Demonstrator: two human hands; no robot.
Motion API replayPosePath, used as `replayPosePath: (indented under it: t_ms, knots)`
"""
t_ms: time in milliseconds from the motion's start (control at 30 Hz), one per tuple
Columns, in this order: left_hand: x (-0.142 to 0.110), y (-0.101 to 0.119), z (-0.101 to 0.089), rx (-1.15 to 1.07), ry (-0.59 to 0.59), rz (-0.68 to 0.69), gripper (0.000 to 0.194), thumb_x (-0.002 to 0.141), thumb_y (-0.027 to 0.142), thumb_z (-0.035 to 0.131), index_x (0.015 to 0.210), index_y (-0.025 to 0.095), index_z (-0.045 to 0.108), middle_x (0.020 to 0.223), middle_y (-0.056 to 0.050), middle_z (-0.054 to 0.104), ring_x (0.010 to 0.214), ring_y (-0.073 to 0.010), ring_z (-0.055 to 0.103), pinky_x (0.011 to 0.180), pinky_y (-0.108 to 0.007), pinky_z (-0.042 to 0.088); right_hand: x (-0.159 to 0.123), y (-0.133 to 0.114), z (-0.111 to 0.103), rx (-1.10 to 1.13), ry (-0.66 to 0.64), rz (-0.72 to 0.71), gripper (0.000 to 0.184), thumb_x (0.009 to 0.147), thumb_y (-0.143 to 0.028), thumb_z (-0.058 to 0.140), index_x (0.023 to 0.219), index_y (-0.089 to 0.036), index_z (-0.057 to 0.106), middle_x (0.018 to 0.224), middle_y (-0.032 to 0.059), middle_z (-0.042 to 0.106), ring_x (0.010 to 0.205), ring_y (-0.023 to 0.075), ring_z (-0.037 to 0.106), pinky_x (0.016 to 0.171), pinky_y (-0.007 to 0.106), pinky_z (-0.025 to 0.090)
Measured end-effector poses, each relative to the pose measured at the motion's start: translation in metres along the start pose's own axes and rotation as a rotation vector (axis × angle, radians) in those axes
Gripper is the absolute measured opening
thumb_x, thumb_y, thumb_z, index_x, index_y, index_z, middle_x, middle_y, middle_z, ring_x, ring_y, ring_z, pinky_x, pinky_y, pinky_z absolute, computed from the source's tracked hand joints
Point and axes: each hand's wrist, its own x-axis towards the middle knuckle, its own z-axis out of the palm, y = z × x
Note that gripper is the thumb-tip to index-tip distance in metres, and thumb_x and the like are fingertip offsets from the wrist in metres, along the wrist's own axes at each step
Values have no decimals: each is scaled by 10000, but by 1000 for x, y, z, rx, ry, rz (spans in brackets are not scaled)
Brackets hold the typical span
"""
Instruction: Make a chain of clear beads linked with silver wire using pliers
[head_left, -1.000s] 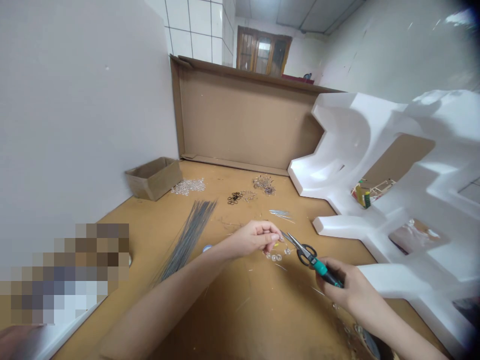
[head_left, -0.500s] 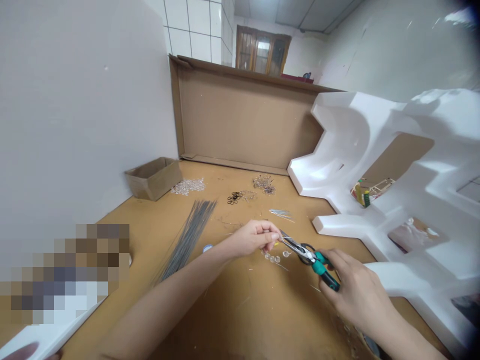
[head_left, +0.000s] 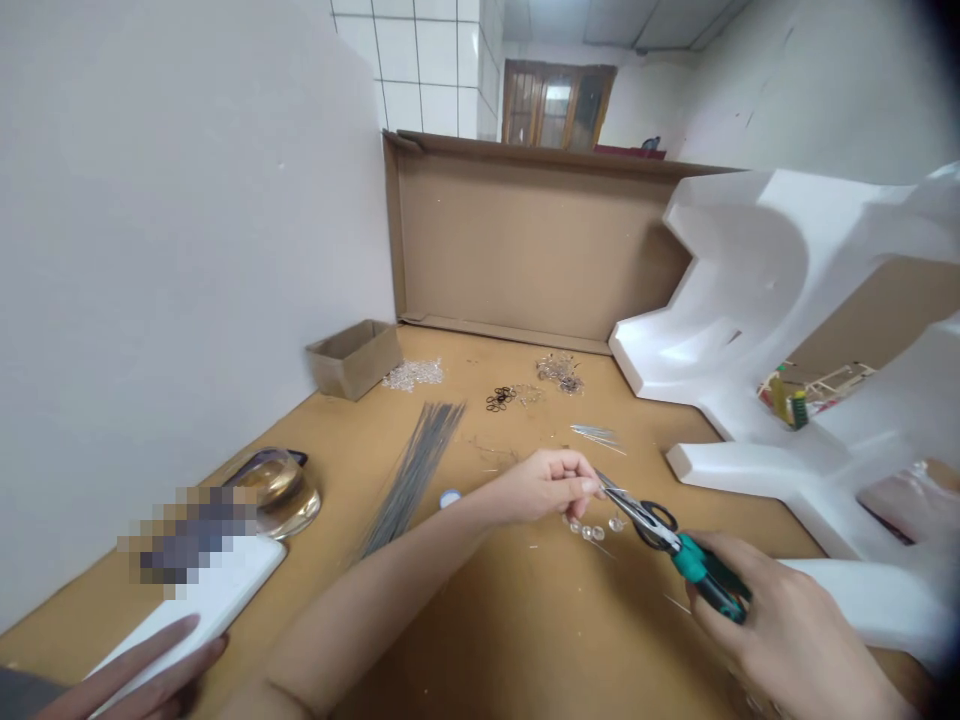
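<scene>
My left hand (head_left: 556,485) is closed, its thumb and fingers pinched on a thin wire (head_left: 613,490). My right hand (head_left: 784,605) grips long-nose pliers (head_left: 701,575) by their green and black handles. The pliers' jaws point at my left fingertips and meet the wire there; whether they clamp it I cannot tell. Just below the left fingers are several clear round beads (head_left: 592,533). Black-handled scissors (head_left: 663,517) lie behind the pliers, partly covered by them.
A bundle of grey wires (head_left: 412,480), loose clear pieces (head_left: 414,374), black rings (head_left: 499,400) and a cardboard box (head_left: 356,360) are on the table. White foam (head_left: 720,470) borders the right. At lower left another person's hand (head_left: 172,660) holds a white object (head_left: 244,580); a glass bowl (head_left: 294,505) stands near.
The view has swung left, so the scene sits further right and more of the glass bowl shows. Both hands keep their hold, with the pliers still at the left fingertips.
</scene>
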Motion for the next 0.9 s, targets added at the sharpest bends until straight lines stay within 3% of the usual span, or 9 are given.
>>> replayPosePath:
  t_ms: [300,433,600,733,833,900]
  knots:
    - [1,-5,-2,-90,-69,-9,229,763,354,581,789,129,551,574,29,531,479,-53,478,520,-203,367,2,-6,-3,273,-182,92,288,652,-204,473,905,-236,607,642,-32,629,555,169,556,511,228,417]
    - [0,-8,-2,-160,-147,-10,237,791,334,549,851,115,616,415,96,370,375,-30,274,551,-233,404,-1,-9,-2,343,-185,105,233,634,-215,458,813,-229,607,601,-28,591,550,167,528,491,227,386]
    - [1,-15,-4,-251,-244,-29,240,806,301,519,836,104,652,603,11,608,369,-7,180,583,-233,425,-4,-11,3,375,-160,141,208,615,-240,459,759,-215,607,549,-27,553,504,150,475,463,230,342]
    - [1,-13,-2,-198,-244,-32,192,736,282,617,831,119,650,917,-71,661,488,-20,418,563,-202,411,-6,-9,5,345,-128,136,240,620,-240,474,813,-216,614,594,-18,600,522,162,505,481,239,362]
    - [1,-11,2,-137,-193,-57,238,665,306,687,798,116,637,916,-89,657,692,-88,536,562,-196,407,-7,-8,3,330,-133,122,267,633,-239,488,861,-223,625,646,-10,643,563,181,547,500,246,388]
    - [2,-12,5,-106,-148,-79,276,637,336,706,776,110,630,888,-89,657,658,-85,531,556,-201,406,-7,-9,2,319,-146,121,277,640,-237,491,882,-229,627,645,-10,649,572,186,557,506,250,397]
